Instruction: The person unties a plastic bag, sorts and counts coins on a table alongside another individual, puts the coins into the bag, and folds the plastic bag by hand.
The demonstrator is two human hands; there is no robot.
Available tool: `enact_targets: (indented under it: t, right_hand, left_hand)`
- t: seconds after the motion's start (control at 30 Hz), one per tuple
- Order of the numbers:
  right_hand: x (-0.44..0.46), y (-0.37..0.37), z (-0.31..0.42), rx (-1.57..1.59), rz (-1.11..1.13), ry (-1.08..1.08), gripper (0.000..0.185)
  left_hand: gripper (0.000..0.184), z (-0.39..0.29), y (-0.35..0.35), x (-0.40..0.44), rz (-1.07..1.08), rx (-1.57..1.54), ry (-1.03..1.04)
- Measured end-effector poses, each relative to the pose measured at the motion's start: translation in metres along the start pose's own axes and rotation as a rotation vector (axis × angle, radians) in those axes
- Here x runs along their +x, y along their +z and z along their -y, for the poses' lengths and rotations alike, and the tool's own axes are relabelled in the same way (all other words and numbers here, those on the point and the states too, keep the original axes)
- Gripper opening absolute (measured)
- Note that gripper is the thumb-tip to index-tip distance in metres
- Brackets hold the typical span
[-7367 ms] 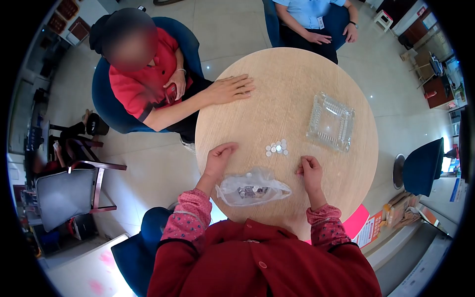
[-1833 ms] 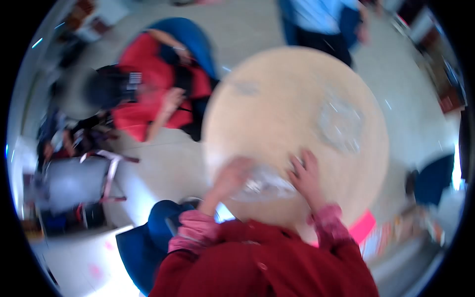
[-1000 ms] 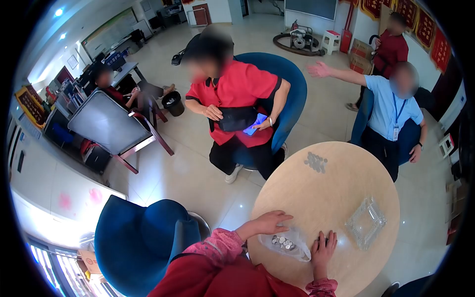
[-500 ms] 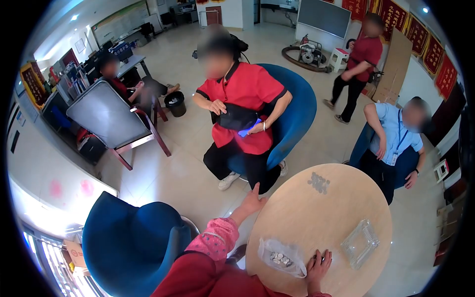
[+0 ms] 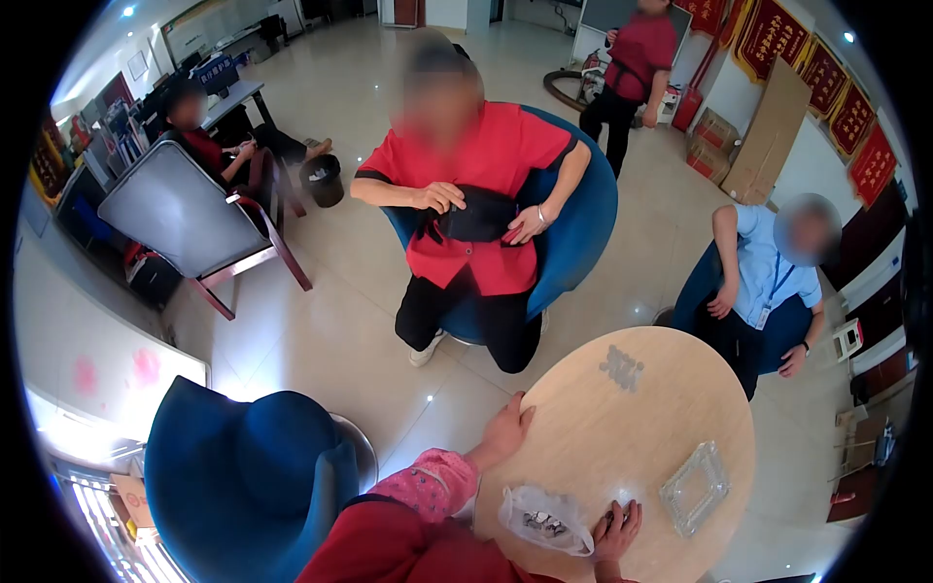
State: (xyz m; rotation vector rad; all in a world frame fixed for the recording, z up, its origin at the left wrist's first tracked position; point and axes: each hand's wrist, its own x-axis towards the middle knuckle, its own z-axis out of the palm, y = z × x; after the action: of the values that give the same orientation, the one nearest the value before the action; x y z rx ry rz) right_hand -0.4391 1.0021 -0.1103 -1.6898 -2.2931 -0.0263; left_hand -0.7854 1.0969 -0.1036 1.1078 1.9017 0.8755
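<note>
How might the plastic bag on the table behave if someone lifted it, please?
The plastic bag would probably flop, since it looks thin and crumpled. The coins bunched inside may make it sag and feel heavy for its size.

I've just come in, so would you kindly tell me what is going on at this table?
The wearer's left hand rests at the edge of the round table, while the right hand is beside a translucent plastic bag with coins inside; whether that hand holds anything is unclear. A cluster of loose coins lies near the far edge, and a glass tray sits to the right. A seated person in a red shirt has both hands at a black pouch.
</note>
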Motion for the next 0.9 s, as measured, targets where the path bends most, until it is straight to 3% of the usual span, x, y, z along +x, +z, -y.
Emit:
enact_targets:
  t: [0.9]
  right_hand:
    - [0.012,-0.012,0.018,0.0,-0.016,0.06,0.033]
  left_hand:
    - [0.046,-0.004,-0.001,-0.001,-0.092,0.111,-0.005]
